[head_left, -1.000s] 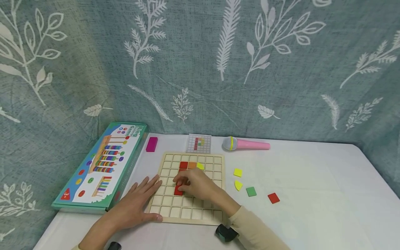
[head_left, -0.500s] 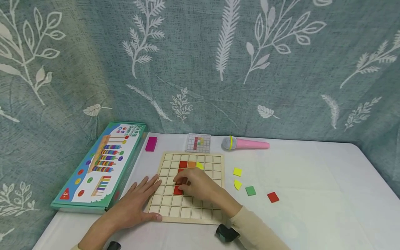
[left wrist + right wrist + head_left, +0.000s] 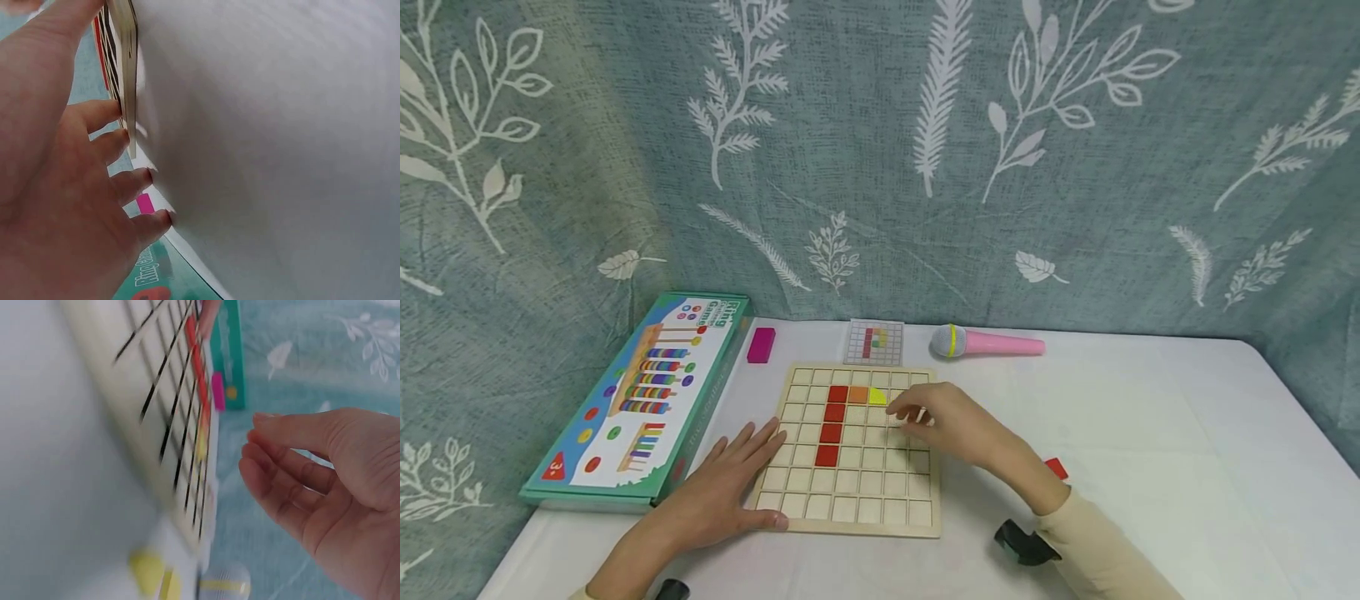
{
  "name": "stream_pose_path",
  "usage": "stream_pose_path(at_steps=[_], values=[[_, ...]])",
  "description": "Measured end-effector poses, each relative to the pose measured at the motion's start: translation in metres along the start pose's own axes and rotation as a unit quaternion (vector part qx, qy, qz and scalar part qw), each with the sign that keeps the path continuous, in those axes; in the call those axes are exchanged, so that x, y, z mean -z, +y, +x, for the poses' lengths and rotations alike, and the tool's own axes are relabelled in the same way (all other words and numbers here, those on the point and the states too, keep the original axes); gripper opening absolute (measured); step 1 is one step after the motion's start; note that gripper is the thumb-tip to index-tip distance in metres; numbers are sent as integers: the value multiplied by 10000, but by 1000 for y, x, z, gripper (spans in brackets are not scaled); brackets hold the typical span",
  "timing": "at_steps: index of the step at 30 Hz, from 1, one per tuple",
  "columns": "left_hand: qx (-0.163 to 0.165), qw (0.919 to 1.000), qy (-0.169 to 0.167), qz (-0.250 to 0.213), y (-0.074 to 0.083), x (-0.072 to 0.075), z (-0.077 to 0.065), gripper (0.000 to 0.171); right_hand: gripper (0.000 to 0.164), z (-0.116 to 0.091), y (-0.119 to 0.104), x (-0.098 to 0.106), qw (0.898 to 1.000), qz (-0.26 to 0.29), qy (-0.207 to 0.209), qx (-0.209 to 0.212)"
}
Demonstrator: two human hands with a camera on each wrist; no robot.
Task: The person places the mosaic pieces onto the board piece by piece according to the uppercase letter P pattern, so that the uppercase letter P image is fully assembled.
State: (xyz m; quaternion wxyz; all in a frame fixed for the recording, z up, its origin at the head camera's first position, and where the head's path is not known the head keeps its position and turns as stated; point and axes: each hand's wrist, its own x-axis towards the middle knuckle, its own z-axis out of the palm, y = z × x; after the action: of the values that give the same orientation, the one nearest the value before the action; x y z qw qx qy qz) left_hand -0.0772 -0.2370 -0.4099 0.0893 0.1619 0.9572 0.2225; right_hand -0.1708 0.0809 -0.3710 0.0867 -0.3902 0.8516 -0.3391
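On the table lies a wooden grid board (image 3: 865, 511). A column of several red square tiles (image 3: 831, 433) fills part of it, with an orange tile (image 3: 857, 395) and a yellow quarter-round tile (image 3: 877, 397) beside the top one. My left hand (image 3: 722, 492) rests at the board's left edge, fingers spread and the thumb at the front corner. Over the board's right side hovers my right hand (image 3: 958, 425), fingers loosely bent. The right wrist view shows nothing between its fingertips (image 3: 261, 417).
A red tile (image 3: 1057, 468) peeks out beyond the right forearm. Yellow pieces (image 3: 147, 572) lie off the board. Behind the board are a pattern card (image 3: 874, 343), a pink microphone (image 3: 992, 342) and a magenta block (image 3: 761, 345). A game box (image 3: 640, 400) stands left.
My right hand has moved right, away from the red column, uncovering it. Its arm now covers the loose pieces on the right. My left hand stays put.
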Motion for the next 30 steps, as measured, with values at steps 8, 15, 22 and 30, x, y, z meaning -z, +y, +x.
stream_pose_path(at_steps=[8, 15, 22, 30], values=[[-7, 10000, -10, -7, 2, 1, 0, 108, 20, -44, 41, 17, 9991, 224, 246, -266], [27, 10000, -36, 1, 3, 2, 0, 108, 23, -82, 62, 37, 9970, 197, 380, -646], [22, 10000, -46, -29, 3, 1, -1, 109, 29, -113, 77, 53, 9937, 145, 167, -1095], [2, 10000, -7, -37, 2, 1, -1, 109, 36, -139, 91, 60, 9935, 326, -90, -1083]])
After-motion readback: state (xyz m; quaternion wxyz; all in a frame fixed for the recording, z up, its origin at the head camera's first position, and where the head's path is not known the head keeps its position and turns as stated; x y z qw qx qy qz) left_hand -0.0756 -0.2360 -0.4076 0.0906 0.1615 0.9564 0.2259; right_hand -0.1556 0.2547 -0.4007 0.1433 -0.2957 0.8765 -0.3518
